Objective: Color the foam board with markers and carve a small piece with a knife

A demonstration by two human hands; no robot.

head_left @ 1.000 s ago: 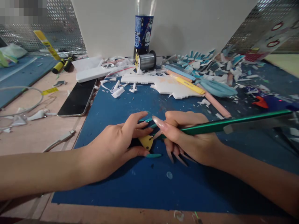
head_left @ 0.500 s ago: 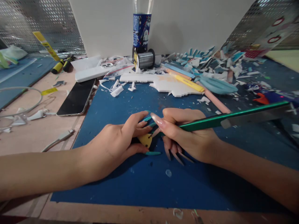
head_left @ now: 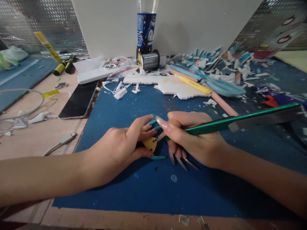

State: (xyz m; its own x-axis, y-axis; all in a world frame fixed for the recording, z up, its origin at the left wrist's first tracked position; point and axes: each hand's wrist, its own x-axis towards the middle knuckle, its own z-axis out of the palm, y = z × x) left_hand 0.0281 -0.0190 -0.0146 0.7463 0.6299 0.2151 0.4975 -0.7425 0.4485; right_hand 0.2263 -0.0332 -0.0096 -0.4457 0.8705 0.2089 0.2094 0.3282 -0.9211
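My left hand [head_left: 124,140] rests on the blue mat [head_left: 134,191], its long teal nails pointing right. Its thumb and fingers hold a small yellow piece [head_left: 150,144] with dark spots, partly covered by the fingers. In my right hand [head_left: 189,135] a long, slim, green metallic tool [head_left: 211,126] is gripped like a pen, its far end slanting up to the right. The tool's working tip is hard to make out among the fingers and nails beside the yellow piece. The right hand's lower fingers are curled near the mat.
Behind the hands lie white foam pieces [head_left: 177,88], a yellow stick [head_left: 194,84], coiled light-blue strands [head_left: 223,88] and a heap of scraps [head_left: 216,60]. A wire spool [head_left: 150,61] stands before a bottle [head_left: 146,32]. To the left are a phone [head_left: 78,100] and cable [head_left: 61,143].
Both hands keep nearly the same grip and place on the yellow piece. The green tool's far end has dipped slightly; the view has shifted a little.
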